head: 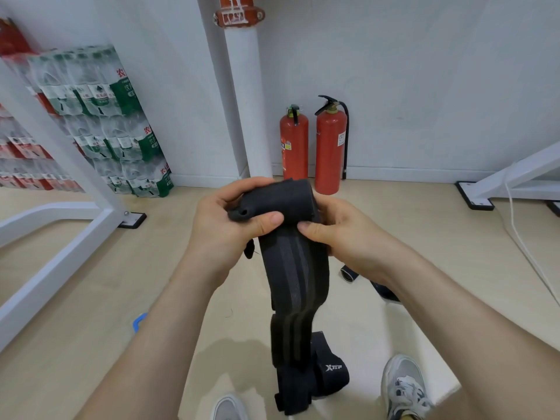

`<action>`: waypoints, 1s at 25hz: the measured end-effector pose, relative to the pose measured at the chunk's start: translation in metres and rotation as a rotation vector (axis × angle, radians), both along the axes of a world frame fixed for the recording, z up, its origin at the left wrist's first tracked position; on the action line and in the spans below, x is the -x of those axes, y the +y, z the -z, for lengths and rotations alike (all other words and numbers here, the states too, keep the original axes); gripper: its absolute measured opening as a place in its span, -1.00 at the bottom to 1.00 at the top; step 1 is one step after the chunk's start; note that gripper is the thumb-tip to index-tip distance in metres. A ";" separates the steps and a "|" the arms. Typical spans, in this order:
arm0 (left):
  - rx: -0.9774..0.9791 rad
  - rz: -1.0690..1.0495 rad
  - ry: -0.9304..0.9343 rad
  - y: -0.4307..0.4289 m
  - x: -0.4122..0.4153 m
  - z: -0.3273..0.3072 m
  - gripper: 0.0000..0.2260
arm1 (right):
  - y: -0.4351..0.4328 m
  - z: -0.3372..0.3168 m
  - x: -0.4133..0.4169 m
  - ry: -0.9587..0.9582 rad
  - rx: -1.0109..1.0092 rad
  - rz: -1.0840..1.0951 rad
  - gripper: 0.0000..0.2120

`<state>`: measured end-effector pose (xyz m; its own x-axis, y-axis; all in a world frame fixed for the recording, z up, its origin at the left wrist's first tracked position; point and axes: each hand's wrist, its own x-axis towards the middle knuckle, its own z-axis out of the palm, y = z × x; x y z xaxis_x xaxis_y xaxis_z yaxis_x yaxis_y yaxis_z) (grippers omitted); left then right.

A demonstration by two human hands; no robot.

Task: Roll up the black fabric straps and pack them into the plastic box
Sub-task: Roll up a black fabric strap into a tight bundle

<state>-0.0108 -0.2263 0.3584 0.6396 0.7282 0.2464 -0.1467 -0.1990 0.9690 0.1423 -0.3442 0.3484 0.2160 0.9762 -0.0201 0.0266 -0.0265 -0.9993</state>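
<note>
I hold a black fabric strap (pixel 295 277) in front of me with both hands. Its top end is wound into a short roll (pixel 277 200), and the rest hangs straight down to a wider end with a white logo near my feet. My left hand (pixel 225 219) grips the roll's left end, thumb pressed on its front. My right hand (pixel 336 227) pinches the strap just under the roll on the right. Another dark rolled strap (pixel 348 273) lies on the floor behind my right wrist. No plastic box is clearly visible.
Two red fire extinguishers (pixel 313 147) stand by the wall next to a white pipe (pixel 247 101). Packs of bottled water (pixel 115 125) are stacked at left behind a white table frame (pixel 60 237). A blue object (pixel 139 321) peeks from under my left forearm. My shoes (pixel 404 386) are below.
</note>
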 end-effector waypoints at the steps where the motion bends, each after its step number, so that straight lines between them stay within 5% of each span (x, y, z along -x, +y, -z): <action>1: -0.049 -0.014 -0.002 -0.002 -0.001 0.000 -0.61 | 0.002 0.001 0.002 0.047 -0.010 -0.001 -0.58; 5: -0.256 -0.041 0.013 -0.011 -0.007 0.008 -0.53 | 0.006 0.001 0.013 0.263 -0.041 0.028 -0.61; 8: -0.310 -0.056 0.013 -0.014 -0.010 0.016 -0.52 | 0.008 0.005 0.020 0.219 -0.054 0.152 -0.62; 18: -0.012 0.139 0.249 -0.009 -0.002 -0.004 -0.58 | 0.006 -0.003 0.004 0.290 -0.064 0.219 -0.58; 23: -0.052 0.102 0.146 -0.011 -0.001 -0.007 -0.79 | 0.007 -0.004 0.002 0.310 -0.008 0.167 -0.57; 25: -0.080 0.095 0.113 -0.010 0.001 -0.004 -0.72 | 0.006 -0.005 0.000 0.293 0.076 0.124 -0.53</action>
